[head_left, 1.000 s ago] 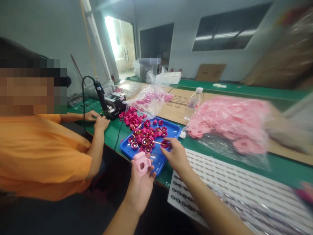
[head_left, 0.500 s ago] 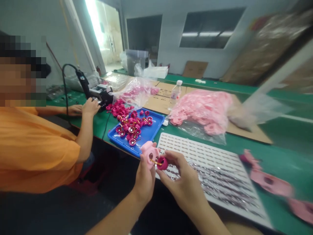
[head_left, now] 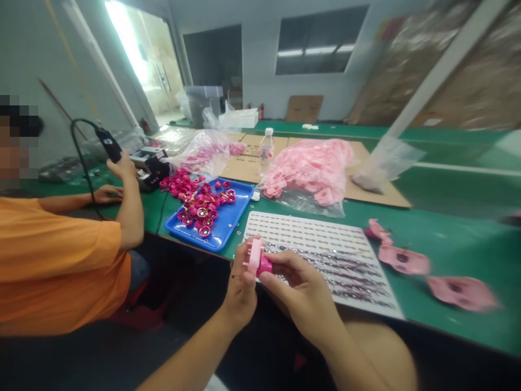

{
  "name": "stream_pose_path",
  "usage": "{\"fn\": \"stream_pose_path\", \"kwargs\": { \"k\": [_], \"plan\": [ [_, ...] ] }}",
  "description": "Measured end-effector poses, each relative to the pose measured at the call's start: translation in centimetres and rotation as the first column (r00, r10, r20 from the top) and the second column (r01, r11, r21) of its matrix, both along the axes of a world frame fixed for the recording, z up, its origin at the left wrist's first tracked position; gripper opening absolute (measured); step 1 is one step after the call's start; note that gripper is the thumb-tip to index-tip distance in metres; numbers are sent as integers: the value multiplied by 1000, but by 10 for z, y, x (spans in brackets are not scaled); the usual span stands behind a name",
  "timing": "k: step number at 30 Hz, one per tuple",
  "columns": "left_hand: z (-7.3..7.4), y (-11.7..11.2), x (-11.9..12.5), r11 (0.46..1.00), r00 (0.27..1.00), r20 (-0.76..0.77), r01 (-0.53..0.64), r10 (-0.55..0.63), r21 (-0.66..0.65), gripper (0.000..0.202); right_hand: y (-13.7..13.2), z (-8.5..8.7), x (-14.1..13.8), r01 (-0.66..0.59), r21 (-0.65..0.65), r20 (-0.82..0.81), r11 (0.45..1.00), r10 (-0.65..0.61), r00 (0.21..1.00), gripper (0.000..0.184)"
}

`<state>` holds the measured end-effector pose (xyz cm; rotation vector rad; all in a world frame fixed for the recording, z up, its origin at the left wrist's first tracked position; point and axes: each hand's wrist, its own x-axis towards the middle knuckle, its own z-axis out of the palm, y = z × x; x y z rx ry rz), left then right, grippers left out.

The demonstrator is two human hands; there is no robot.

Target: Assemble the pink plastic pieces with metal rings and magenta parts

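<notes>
My left hand (head_left: 240,288) is closed on a light pink plastic shell (head_left: 255,256), held edge-on with small pegs pointing left. Between the fingers and thumb of my right hand (head_left: 307,290) is a dark pink round cup (head_left: 265,264), pressed against the shell's right side. A short dark wire end pokes out by my left thumb. Just beyond my hands lies a white sheet (head_left: 309,224) with rows of small metal parts. To its left, a blue tray (head_left: 222,239) holds many dark pink cups (head_left: 202,213) with wires.
Bagged light pink shells (head_left: 309,168) and a bottle (head_left: 267,144) rest on cardboard behind the sheet. Several loose shells (head_left: 405,259) lie at the right. At the left, a co-worker in an orange shirt (head_left: 61,260) holds a black corded tool (head_left: 109,144) beside a black machine (head_left: 152,167).
The shell has turned edge-on, and the cup has come up against it; the yellow wire between them is now out of sight. The co-worker's hand has risen to the corded tool.
</notes>
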<state>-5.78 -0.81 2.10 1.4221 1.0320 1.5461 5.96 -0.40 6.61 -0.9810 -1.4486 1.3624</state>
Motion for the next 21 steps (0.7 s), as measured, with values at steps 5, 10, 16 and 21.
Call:
{"fn": "stream_pose_path", "kwargs": {
  "k": [5,10,16,21],
  "plan": [
    [-10,-1,7,999,999,-10,39,-39,0,53,6,5,10,-119,-124,-133,985,103,986,16],
    [-14,-3,18,996,991,-135,7,-19,-93,42,10,-7,14,-13,-231,-203,973,-35,979,15],
    [-5,7,29,983,947,-313,19,-76,-182,39,12,-29,25,88,-240,-300,967,-160,940,16],
    [-6,16,30,963,818,-526,123,-235,-239,44,14,-45,35,127,-262,-308,957,-207,929,19]
  ]
}}
